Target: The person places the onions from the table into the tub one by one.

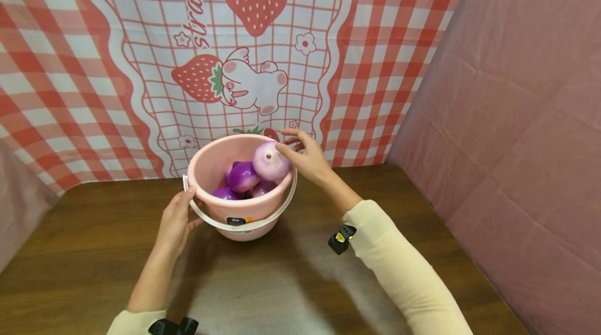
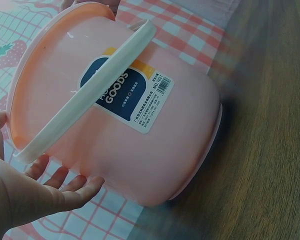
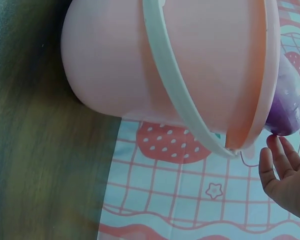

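A pink bucket (image 1: 244, 208) with a white handle (image 1: 220, 226) stands on the table and holds several purple onions (image 1: 244, 177). One paler onion (image 1: 271, 162) lies highest, at the right of the rim, and sticks up above it in the right wrist view. My left hand (image 1: 175, 220) holds the bucket's left side, thumb at the rim and fingers below the handle joint. At that pale onion is my right hand (image 1: 307, 157), its thumb over the onion's upper side and its other fingers loosely extended past it. The lower onions are partly hidden.
The brown wooden table (image 1: 244, 283) extends around the bucket. Behind it hangs a red-and-white checked cloth (image 1: 385, 63) with strawberry prints, and a plain pink cloth (image 1: 526, 116) hangs at the right. The bucket bears a label (image 2: 127, 95) on its side.
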`<act>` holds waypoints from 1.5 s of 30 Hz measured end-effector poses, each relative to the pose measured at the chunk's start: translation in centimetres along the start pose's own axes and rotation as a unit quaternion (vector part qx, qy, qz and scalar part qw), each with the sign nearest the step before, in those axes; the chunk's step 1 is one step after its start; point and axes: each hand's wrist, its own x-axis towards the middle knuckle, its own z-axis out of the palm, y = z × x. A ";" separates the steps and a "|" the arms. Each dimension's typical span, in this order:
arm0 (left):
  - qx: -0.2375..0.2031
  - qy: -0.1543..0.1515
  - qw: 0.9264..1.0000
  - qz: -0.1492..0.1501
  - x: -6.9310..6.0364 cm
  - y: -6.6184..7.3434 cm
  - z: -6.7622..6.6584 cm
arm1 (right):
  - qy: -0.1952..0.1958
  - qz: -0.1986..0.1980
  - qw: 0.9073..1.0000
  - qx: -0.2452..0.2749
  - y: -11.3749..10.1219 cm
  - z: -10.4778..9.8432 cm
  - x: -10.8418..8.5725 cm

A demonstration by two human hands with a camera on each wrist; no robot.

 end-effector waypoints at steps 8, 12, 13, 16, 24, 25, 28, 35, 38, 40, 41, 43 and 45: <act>-0.002 0.000 1.000 -0.002 0.0 0.0 0.0 | 0.006 -0.025 0.999 -0.026 0.3 0.0 0.0; -0.002 0.002 1.000 -0.002 -0.1 0.0 0.1 | 0.007 -0.030 0.999 -0.043 0.2 0.2 0.0; -0.003 0.002 1.000 -0.002 -0.1 0.0 0.1 | 0.007 -0.028 0.999 -0.044 0.1 0.2 0.1; -0.005 0.003 1.000 -0.002 -0.1 0.0 0.1 | 0.005 -0.019 0.999 -0.051 0.1 0.3 0.1; -0.002 0.000 1.000 -0.004 0.0 0.0 0.0 | -0.015 -0.015 0.998 -0.065 0.5 0.1 0.0; -0.001 -0.001 1.000 -0.003 0.0 0.0 0.0 | -0.019 -0.013 0.997 -0.069 0.6 0.0 -0.1; -0.003 0.000 1.000 -0.002 0.0 0.0 0.0 | -0.030 -0.008 0.996 -0.081 0.6 -0.2 -0.2; -0.005 0.002 1.000 0.000 0.0 0.1 0.0 | -0.045 -0.016 0.994 -0.102 0.6 0.0 -0.2; -0.004 0.001 1.000 0.000 0.0 0.1 0.0 | -0.050 -0.016 0.993 -0.104 0.5 0.1 -0.2; -0.003 0.000 1.000 0.000 0.0 0.1 0.0 | -0.053 -0.016 0.993 -0.109 0.5 0.1 -0.2; -0.002 0.000 1.000 -0.001 0.0 0.1 0.0 | -0.054 -0.017 0.992 -0.111 0.5 0.1 -0.2; -0.001 0.000 1.000 -0.002 0.0 0.1 0.0 | -0.054 -0.020 0.992 -0.114 0.4 0.3 -0.2; 0.000 0.000 1.000 -0.004 0.0 0.1 0.0 | -0.052 -0.025 0.992 -0.116 0.2 0.5 -0.1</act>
